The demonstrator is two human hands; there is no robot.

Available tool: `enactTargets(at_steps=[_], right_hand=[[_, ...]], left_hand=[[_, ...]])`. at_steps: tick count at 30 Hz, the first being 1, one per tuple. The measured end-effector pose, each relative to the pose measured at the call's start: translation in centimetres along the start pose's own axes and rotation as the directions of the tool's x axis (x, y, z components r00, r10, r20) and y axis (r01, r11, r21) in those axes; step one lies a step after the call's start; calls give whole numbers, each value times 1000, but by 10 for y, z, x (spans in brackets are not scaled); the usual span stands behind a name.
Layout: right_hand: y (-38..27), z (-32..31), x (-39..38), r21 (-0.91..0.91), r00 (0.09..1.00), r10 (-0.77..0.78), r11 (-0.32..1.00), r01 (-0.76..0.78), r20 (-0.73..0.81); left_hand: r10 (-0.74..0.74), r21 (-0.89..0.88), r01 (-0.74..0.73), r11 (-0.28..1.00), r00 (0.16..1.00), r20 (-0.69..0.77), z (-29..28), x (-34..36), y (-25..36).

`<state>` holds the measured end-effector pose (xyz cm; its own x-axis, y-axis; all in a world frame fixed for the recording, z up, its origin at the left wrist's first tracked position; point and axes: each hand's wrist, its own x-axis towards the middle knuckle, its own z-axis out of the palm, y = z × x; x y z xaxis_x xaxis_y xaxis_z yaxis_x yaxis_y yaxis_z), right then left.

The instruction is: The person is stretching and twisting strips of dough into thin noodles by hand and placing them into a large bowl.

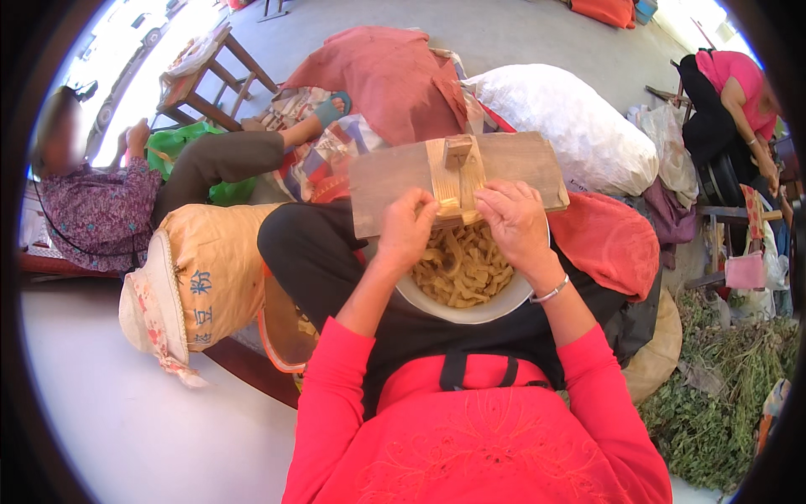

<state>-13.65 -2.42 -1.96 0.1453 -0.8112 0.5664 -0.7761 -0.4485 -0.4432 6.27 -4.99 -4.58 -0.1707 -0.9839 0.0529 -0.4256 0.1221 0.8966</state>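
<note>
Currently, above a grey floor (504, 34), a wooden board (388, 172) is being handled by left hand (405, 225) and right hand (515, 220), fingers (426, 204) bent, pinch undeterminable, over a bowl (463, 317); blue lettering (201, 312) is being displayed on a sack (222, 239).

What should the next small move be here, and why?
Probably, the left hand and right hand should ease down toward the white bowl: both are at the near edge of the wooden board, and the bowl of yellowish strips sits just below.
</note>
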Motion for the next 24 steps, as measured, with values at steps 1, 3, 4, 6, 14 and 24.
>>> enactTargets(at_steps=[1, 3, 4, 6, 14, 24], right_hand=[[-17, -2, 2, 15, 999, -38, 999, 38, -26], [-31, 3, 4, 59, 991, -107, 992, 112, -74], [-26, 3, -1, 41, 998, -69, 997, 68, 7], [-14, 0, -7, 3, 986, 8, 1000, -9, 164], [-46, -53, -13, 483, 877, 275, 750, -452, 393], [-101, -117, 14, 883, 859, -387, 447, -142, 335]], left_hand=[[-55, -199, 65, 978, 997, 52, 7, -13, 5], [-129, -480, 205, 853, 974, 187, 14, -21, 20], [-162, -559, 288, 778, 951, 264, 14, -25, 29], [-153, -569, 385, 727, 898, 413, 17, -33, 27], [-74, -26, 89, 996, 930, 359, -42, -75, 75], [600, 91, -619, 780, 782, 167, -86, -57, 206]])
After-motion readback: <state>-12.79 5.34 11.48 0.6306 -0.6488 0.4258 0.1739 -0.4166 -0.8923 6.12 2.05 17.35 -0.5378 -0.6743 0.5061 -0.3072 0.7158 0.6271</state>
